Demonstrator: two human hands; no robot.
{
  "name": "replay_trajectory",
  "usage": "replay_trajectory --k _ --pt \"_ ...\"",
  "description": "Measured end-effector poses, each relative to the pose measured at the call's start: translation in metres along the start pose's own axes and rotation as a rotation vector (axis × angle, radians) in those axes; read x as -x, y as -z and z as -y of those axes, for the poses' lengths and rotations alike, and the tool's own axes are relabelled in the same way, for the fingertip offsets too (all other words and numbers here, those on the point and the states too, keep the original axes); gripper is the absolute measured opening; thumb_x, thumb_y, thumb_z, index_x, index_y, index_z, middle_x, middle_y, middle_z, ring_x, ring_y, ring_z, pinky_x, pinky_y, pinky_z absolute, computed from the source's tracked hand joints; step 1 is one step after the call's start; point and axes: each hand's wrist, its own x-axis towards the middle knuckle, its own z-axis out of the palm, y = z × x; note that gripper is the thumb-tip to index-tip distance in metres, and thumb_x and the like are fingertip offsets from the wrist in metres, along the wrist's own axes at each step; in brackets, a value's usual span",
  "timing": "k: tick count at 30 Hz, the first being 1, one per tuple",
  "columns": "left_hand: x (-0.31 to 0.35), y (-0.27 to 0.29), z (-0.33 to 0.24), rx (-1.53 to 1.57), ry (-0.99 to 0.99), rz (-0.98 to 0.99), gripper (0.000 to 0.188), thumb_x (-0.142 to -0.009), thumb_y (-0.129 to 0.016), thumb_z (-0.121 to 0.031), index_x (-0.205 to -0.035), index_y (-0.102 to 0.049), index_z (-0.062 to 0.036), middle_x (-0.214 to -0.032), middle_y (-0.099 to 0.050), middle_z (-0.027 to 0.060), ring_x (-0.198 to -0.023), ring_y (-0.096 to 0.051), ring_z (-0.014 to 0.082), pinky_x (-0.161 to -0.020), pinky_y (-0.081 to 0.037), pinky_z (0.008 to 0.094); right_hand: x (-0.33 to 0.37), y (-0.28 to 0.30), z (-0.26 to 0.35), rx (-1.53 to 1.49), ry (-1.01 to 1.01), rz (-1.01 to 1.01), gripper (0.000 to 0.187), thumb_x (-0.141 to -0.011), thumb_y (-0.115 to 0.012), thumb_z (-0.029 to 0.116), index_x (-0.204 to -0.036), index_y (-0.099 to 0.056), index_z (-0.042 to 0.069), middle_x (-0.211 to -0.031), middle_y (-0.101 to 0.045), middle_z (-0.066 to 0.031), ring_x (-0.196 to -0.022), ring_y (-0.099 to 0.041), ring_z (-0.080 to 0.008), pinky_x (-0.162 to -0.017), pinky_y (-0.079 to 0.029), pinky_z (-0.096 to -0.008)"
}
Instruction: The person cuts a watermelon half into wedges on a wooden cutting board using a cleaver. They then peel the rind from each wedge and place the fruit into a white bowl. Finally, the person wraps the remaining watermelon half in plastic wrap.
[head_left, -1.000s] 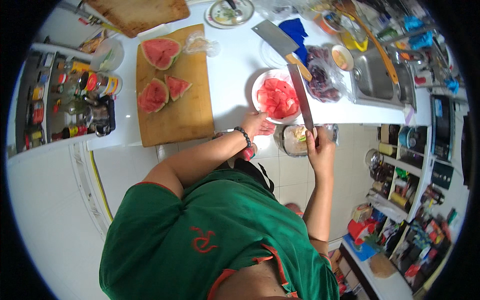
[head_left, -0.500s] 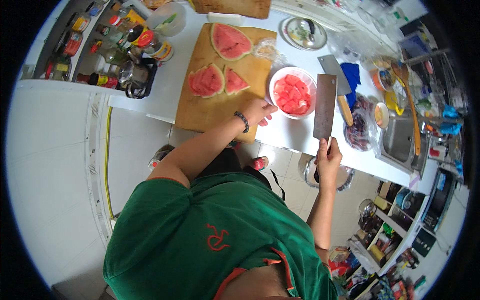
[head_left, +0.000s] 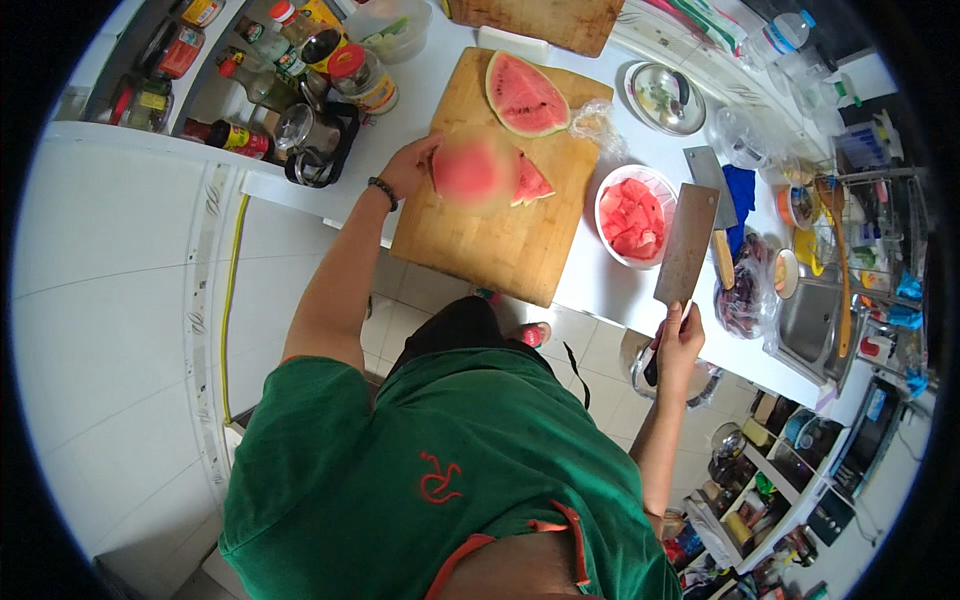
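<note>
My left hand (head_left: 408,168) is at the left edge of a stack of watermelon slices (head_left: 474,172) on the wooden cutting board (head_left: 490,245). Its fingertips meet the slices, but a blurred patch hides whether they grip. Beside the stack lies a smaller watermelon wedge (head_left: 533,181), and a large cut watermelon piece (head_left: 524,95) rests farther back. My right hand (head_left: 679,335) is closed round the handle of a cleaver (head_left: 690,245), its broad blade pointing away from me. Left of the blade stands a white bowl (head_left: 602,222) of watermelon chunks (head_left: 635,218).
A second knife (head_left: 712,185) with a wooden handle lies beyond the cleaver, by a blue cloth (head_left: 740,195). A round lid (head_left: 665,97) and a plastic bag (head_left: 598,125) are behind the bowl. Jars (head_left: 362,80) crowd the left; a sink (head_left: 812,315) is right.
My left hand has moved left, from beside the bowl to the watermelon slices. My right hand still holds the cleaver. The whole view has shifted, with the counter now farther right.
</note>
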Motion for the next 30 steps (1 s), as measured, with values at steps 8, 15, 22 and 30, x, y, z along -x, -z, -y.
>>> replay_trajectory --k 8,15,22,30 --pt "0.023 -0.001 0.040 0.094 -0.005 0.059 0.051 -0.079 -0.063 0.007 -0.127 -0.050 -0.0040 -0.104 -0.060 0.0038 -0.094 -0.058 0.0134 -0.085 -0.047 0.0262 0.005 -0.009 0.005 0.006 0.016 -0.007 0.029 -0.096 -0.054 0.027 -0.081 -0.048 0.003 -0.051 -0.043 0.0020 -0.040 -0.040 -0.0057 -0.037 -0.032 -0.0228" --pt "0.040 -0.007 0.045 0.232 0.088 0.031 0.061 -0.075 -0.065 0.009 -0.129 -0.041 -0.0054 -0.110 -0.055 0.0071 -0.095 -0.057 0.0169 -0.086 -0.048 0.0291 0.003 -0.016 0.006 0.010 -0.017 -0.016 0.031 -0.096 -0.054 0.030 -0.084 -0.051 0.002 -0.053 -0.043 0.0016 -0.041 -0.040 -0.0062 -0.037 -0.033 -0.0233" --pt "0.054 -0.020 0.018 0.002 -0.014 -0.065 0.061 -0.073 -0.063 0.006 -0.129 -0.041 -0.0040 -0.107 -0.052 0.0065 -0.095 -0.052 0.0167 -0.085 -0.047 0.0294 0.001 -0.024 0.012 0.025 -0.025 0.003 0.028 -0.096 -0.054 0.026 -0.083 -0.051 0.001 -0.053 -0.043 0.0009 -0.042 -0.041 -0.0066 -0.037 -0.033 -0.0241" --pt "0.107 -0.081 0.020 -0.332 0.085 -0.447 0.052 -0.072 -0.076 -0.017 -0.114 -0.050 -0.0005 -0.094 -0.058 0.0107 -0.085 -0.058 0.0227 -0.077 -0.048 0.0337 0.002 -0.027 0.010 0.023 -0.029 0.005 0.030 -0.096 -0.054 0.028 -0.083 -0.050 0.001 -0.053 -0.042 0.0014 -0.042 -0.040 -0.0063 -0.037 -0.033 -0.0236"
